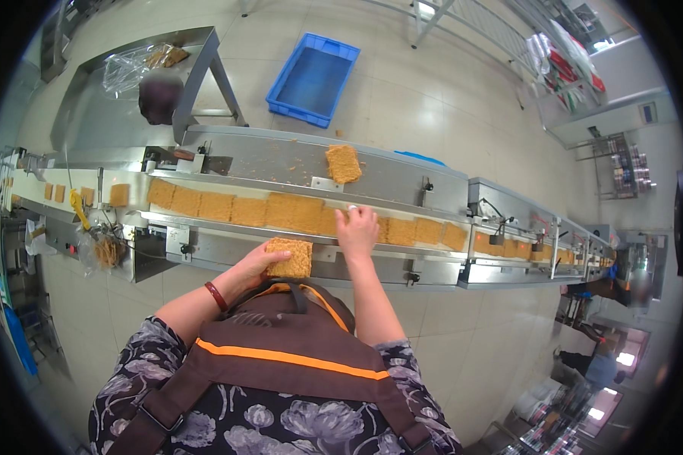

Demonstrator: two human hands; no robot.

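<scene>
Grasping in L hand (252, 267) a thick, rough-textured, golden-brown square block (290, 259), on the near side of a narrow conveyor w/ white belt (135, 197), to the L of R hand (359, 230) & closer to the body. Holding R hand w/ fingers bent down at a row of flat, golden-brown squares (288, 212), w/ long axis approx. L-to-R, beyond the block & nearer to R than L; cannot tell if pinching any sq.

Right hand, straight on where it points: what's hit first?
Probably the far metal rail, just ahead of the right hand. Height is unclear from this one view; if the hand clears the rail, the orange-brown block on the ledge beyond likely comes first.
</scene>
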